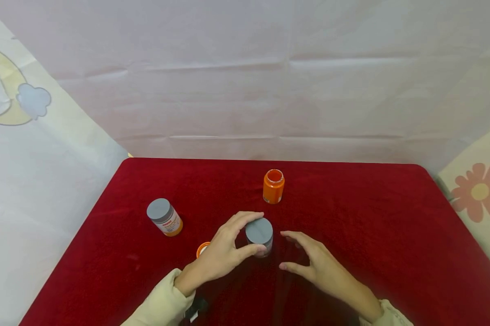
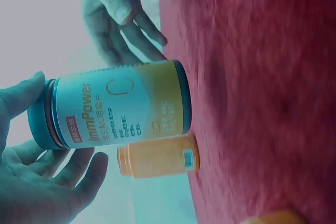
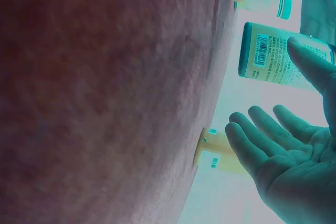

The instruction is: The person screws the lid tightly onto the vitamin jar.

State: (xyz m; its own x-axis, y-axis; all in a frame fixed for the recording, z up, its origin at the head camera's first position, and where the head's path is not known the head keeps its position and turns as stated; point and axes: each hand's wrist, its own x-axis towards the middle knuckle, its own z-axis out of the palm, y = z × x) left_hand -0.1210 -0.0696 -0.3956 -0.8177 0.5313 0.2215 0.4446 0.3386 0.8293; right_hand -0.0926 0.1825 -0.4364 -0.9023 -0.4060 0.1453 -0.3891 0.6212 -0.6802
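Across the upper half, pale sheet (image 1: pixel 269 90): it is hanging behind everything, creased.
Lower half, red table (image 1: pixel 391 208): its cloth is spreading under my hands and the containers.
Lower centre, left hand (image 1: pixel 224 246): I am gripping the grey-lidded jar (image 1: pixel 265 246) high up, thumb on one side of the lid, fingers on the other. With my hold sitting so near the lid, I judge that a loose lid could turn and let the body drop.
Lower right of centre, right hand (image 1: pixel 320 267): I am holding it empty, thumb and fingers spread, gap facing the jar but not touching it. Coming in off line, it could knock the jar askew.
Centre, grey-lidded jar: it is hanging in my left hand; in the right wrist view its base is showing apart from the cloth, so a slip would probably mean a fall.
Left of centre, second jar (image 1: pixel 165 217): it is standing alone, grey lid on.
Above my hands, orange bottle (image 1: pixel 273 192): it is standing uncapped; an overreaching fingertip could topple it.
Beside my left wrist, orange cap (image 1: pixel 201 248): it is lying half hidden; a dragging sleeve (image 1: pixel 161 299) could sweep it away.
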